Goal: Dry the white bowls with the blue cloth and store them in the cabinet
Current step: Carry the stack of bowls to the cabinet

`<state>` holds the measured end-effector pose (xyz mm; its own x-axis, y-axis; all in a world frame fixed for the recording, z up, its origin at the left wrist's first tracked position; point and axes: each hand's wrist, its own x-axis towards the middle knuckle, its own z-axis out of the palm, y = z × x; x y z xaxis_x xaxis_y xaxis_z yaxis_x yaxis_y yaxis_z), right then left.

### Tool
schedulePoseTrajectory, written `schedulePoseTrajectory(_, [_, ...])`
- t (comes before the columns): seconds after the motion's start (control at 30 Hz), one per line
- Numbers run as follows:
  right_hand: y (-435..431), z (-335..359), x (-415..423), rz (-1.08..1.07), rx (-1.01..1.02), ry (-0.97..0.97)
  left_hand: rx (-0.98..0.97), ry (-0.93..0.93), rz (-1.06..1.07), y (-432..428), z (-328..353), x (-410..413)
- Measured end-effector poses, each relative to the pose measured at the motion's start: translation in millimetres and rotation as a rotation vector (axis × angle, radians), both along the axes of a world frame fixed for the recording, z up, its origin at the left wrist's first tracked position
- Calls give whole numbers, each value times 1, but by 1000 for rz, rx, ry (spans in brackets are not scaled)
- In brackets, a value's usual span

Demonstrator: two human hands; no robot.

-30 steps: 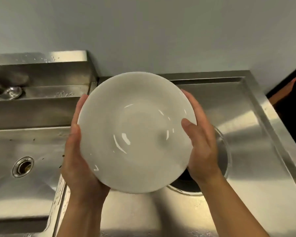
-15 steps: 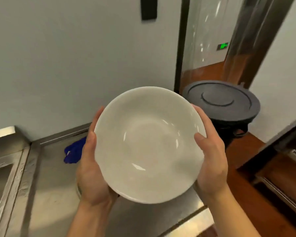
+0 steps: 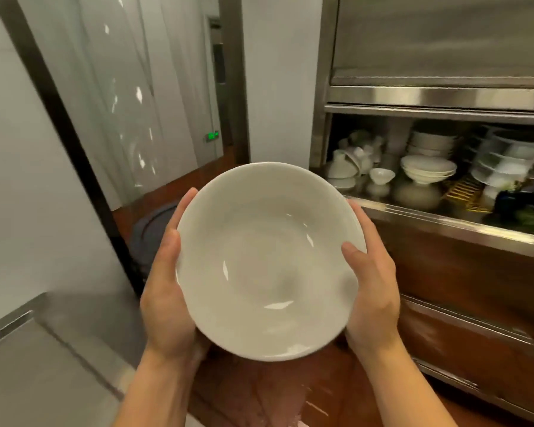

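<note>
I hold a large white bowl [image 3: 269,263] in front of me, its inside facing the camera. My left hand [image 3: 167,297] grips its left rim and my right hand [image 3: 372,291] grips its right rim, thumbs on the inner edge. A steel cabinet [image 3: 444,97] stands to the right with its shelf open. On that shelf a stack of white bowls [image 3: 427,169] sits among other white crockery. The blue cloth is out of view.
The steel counter corner [image 3: 43,349] is at lower left. A dark round bin [image 3: 150,232] stands on the red-brown floor behind my left hand. A doorway with a dark frame [image 3: 68,143] lies ahead. Cups and teapots [image 3: 352,161] and stacked dishes [image 3: 506,158] fill the shelf.
The view has swung right, from the sink past the counter and bin to the open cabinet. Both hands have kept the same hold on the bowl throughout.
</note>
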<state>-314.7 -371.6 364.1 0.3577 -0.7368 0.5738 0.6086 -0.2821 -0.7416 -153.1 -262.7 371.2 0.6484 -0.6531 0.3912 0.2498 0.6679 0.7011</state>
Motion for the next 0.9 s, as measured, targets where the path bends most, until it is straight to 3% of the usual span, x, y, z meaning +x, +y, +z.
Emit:
schedulePoseTrajectory(0.23, [-102,13,-49,-356,1,68,43,-60,-284,-153,10,-28])
schedulePoseTrajectory(0.53, [-225,-3,-106,-565,75,32,106,-40,-588,-326,-5,-78])
schedulePoseTrajectory(0.7, [-315,-33,-141,-600,148,34,173,-34,-616,-422,-34,-112])
schedulePoseTrajectory(0.9, [-429,-64,-170,-569,244,80,308,-11,-501,-526,-54,-141])
